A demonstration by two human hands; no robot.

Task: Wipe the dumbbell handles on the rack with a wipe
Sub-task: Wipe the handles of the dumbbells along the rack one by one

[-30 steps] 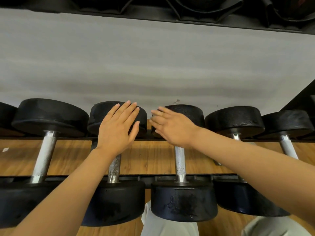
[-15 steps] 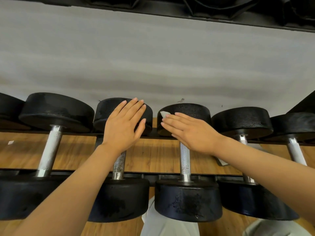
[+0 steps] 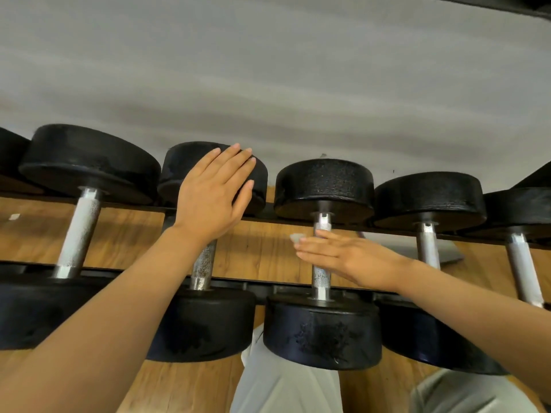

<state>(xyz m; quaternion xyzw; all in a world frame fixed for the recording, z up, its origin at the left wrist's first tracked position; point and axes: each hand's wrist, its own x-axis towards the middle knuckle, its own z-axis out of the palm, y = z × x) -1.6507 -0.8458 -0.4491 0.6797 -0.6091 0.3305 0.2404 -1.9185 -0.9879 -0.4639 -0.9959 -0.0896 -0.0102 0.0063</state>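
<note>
Several black dumbbells with silver handles lie in a row on a dark rack (image 3: 283,289). My left hand (image 3: 210,201) rests flat, fingers apart, on the far head of the second dumbbell (image 3: 179,165). My right hand (image 3: 348,259) lies flat across the knurled handle (image 3: 321,278) of the third dumbbell, pressing a white wipe (image 3: 296,237) against it. Only a small corner of the wipe shows past my fingertips. The middle of that handle is hidden under my hand.
More dumbbells sit to the left (image 3: 79,231) and right (image 3: 428,248) with narrow gaps between the heads. A grey wall (image 3: 268,84) rises behind the rack. Wood floor (image 3: 125,234) shows below, and my light trousers (image 3: 283,383) are at the bottom.
My right hand has slid with the wipe from the far head of the third dumbbell down onto its handle. My left hand has stayed on the second dumbbell's head.
</note>
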